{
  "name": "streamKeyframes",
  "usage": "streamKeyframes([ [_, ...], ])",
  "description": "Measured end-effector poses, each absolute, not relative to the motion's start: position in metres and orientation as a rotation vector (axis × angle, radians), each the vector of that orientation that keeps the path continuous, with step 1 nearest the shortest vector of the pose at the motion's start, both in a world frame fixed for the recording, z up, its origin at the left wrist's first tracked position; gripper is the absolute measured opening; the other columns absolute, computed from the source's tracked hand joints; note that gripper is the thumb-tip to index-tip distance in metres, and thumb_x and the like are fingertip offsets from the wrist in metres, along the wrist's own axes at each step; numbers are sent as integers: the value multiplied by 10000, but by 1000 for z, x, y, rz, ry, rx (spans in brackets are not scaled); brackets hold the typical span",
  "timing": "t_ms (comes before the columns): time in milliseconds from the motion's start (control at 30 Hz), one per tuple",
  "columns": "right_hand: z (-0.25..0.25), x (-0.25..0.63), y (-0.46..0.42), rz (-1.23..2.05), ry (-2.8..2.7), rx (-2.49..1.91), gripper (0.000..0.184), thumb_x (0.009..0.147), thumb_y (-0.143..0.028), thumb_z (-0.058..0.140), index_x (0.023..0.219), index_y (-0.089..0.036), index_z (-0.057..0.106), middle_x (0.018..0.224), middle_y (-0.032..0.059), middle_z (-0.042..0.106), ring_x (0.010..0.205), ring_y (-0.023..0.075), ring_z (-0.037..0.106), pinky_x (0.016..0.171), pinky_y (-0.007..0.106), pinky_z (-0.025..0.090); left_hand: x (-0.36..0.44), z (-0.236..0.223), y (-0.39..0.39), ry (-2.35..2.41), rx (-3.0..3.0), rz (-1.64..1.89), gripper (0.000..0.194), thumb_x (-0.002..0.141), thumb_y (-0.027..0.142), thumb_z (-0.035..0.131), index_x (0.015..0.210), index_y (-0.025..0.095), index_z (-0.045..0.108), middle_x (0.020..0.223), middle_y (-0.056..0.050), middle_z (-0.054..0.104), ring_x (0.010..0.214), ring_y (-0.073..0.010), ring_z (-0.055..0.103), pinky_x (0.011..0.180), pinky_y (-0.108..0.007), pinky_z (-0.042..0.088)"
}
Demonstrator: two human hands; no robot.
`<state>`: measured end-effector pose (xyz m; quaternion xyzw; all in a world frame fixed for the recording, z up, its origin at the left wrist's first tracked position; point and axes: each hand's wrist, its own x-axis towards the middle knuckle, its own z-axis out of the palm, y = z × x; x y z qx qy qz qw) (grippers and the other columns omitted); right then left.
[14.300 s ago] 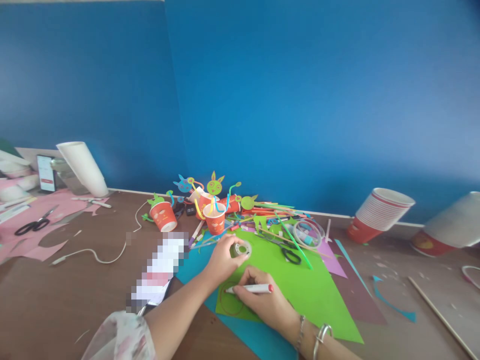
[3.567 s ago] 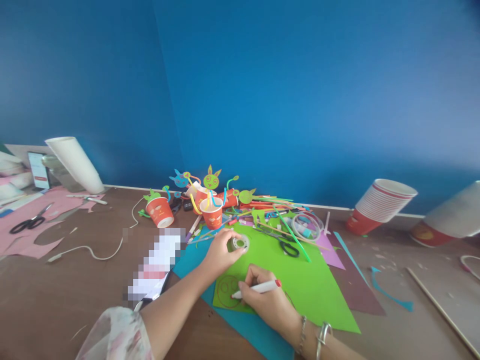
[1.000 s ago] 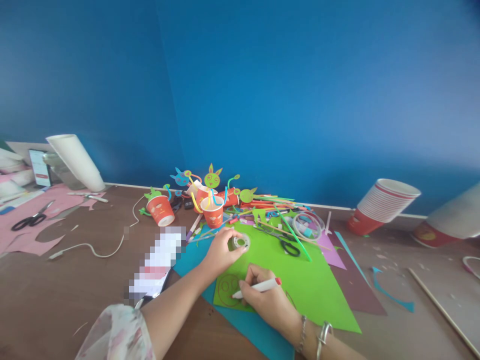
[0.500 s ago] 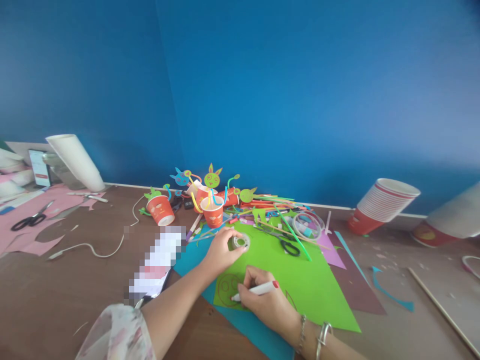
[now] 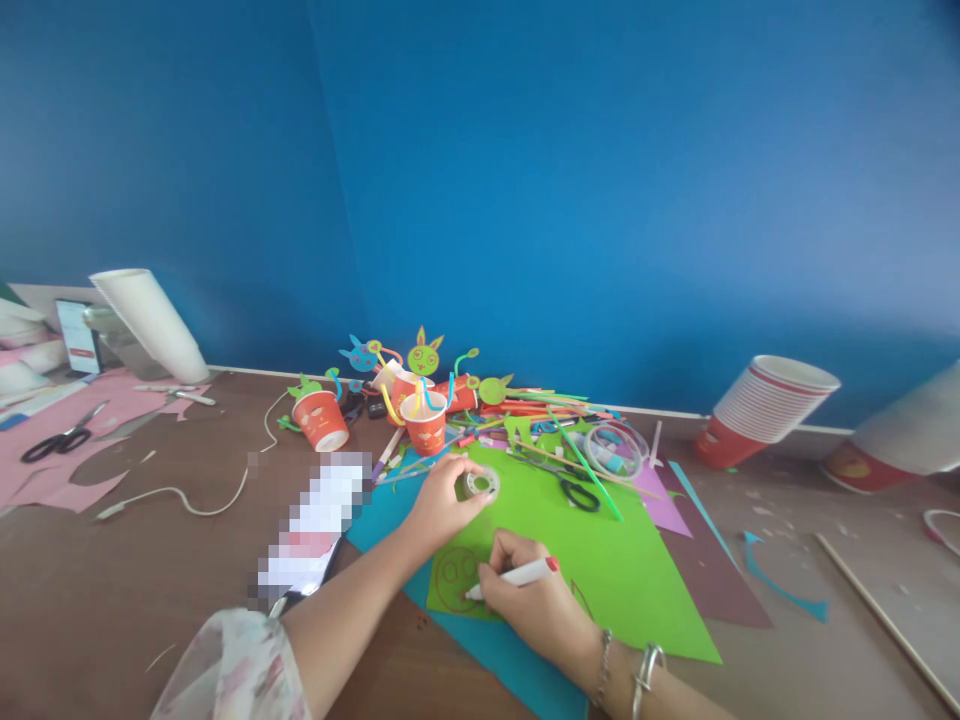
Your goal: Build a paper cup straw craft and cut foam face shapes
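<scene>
My right hand (image 5: 531, 598) grips a white marker (image 5: 521, 575) with a red end, its tip touching the green paper (image 5: 637, 590). Left of the tip, a red-brown drawn face outline (image 5: 456, 578) shows round eye shapes; my right hand covers part of the drawing. My left hand (image 5: 450, 500) rests farther up the sheet, thumb and fingers closed around a roll of clear tape (image 5: 482, 484). Under the green sheet lies blue paper (image 5: 480, 655). Black-handled scissors (image 5: 579, 493) lie on the green sheet's far part.
Decorated red paper cups (image 5: 426, 425) and a heap of straws (image 5: 525, 405) stand toward the wall. A phone (image 5: 315, 530) lies left of my left arm. Stacked cups (image 5: 772, 400) lean at right, near a wooden stick (image 5: 885, 620). Pink paper (image 5: 60, 450) lies far left.
The marker tip has shifted very slightly, and the eye shape in the drawing has more lines. My left hand stays on the tape roll.
</scene>
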<state>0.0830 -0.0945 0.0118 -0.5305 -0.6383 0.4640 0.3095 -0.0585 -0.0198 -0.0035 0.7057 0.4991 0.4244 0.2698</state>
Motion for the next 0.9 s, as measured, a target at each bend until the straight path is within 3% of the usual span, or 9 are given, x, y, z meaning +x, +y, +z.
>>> streamKeyframes([
  [433, 9, 86, -89, 1302, -1555, -1394, 197, 720, -240, 516, 572, -228, 386, 425, -63, 510, 397, 95, 451, 415, 197, 331, -59, -3, -21, 1349, 1861, 1147, 236, 657, 158, 711, 868, 208, 620, 935, -32, 627, 910, -205, 588, 853, -364, 464],
  [900, 12, 83, -93, 1228, -1669, -1432, 227, 715, -234, 582, 545, -212, 433, 465, -60, 529, 490, 109, 536, 456, 192, 334, -59, -1, -21, 1347, 1907, 1144, 223, 660, 158, 717, 855, 192, 615, 920, -40, 632, 912, -210, 587, 860, -360, 452],
])
